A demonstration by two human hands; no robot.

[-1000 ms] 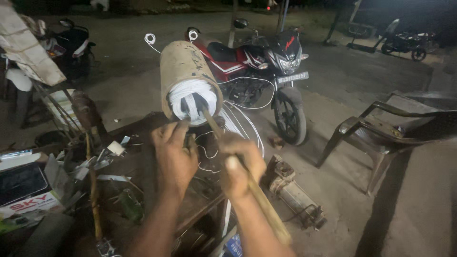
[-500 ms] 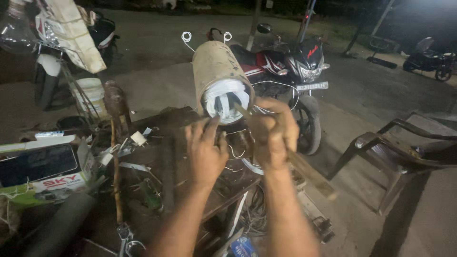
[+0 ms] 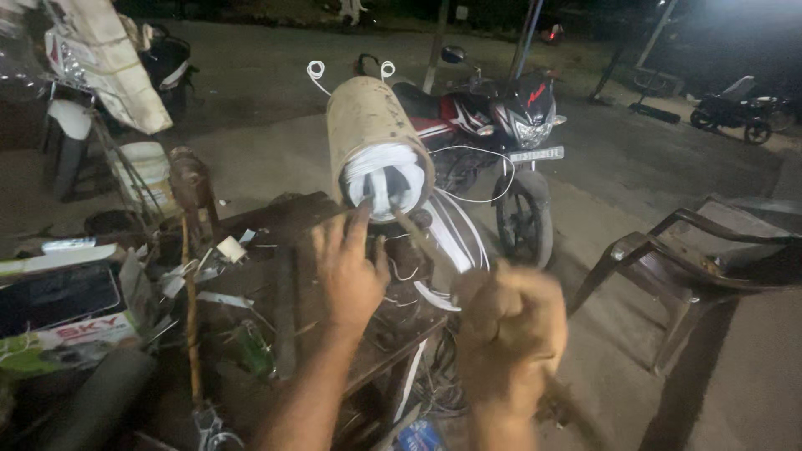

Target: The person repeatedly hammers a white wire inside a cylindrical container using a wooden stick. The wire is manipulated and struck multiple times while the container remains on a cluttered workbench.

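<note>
Cylindrical winding point(image 3: 376, 146) at workbench edge point(image 3: 284, 219), left hand point(image 3: 349, 271) touching, right hand point(image 3: 510, 334) gripping stick point(image 3: 415, 235).

This is an open-air roadside repair workshop at night. A cluttered workbench point(image 3: 276, 242) with wires and tools fills the lower left, motorcycles point(image 3: 501, 134) stand on the pavement behind, and a plastic chair point(image 3: 693, 259) is at right.

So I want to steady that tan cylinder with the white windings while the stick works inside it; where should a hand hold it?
Grip the tan cylinder around its bare outer wall, coming from its left side. The near open end is filled with white windings, where the left hand touches and the stick held by the right hand enters. The wall is smooth and round, so a wrapped palm probably seats well.
</note>
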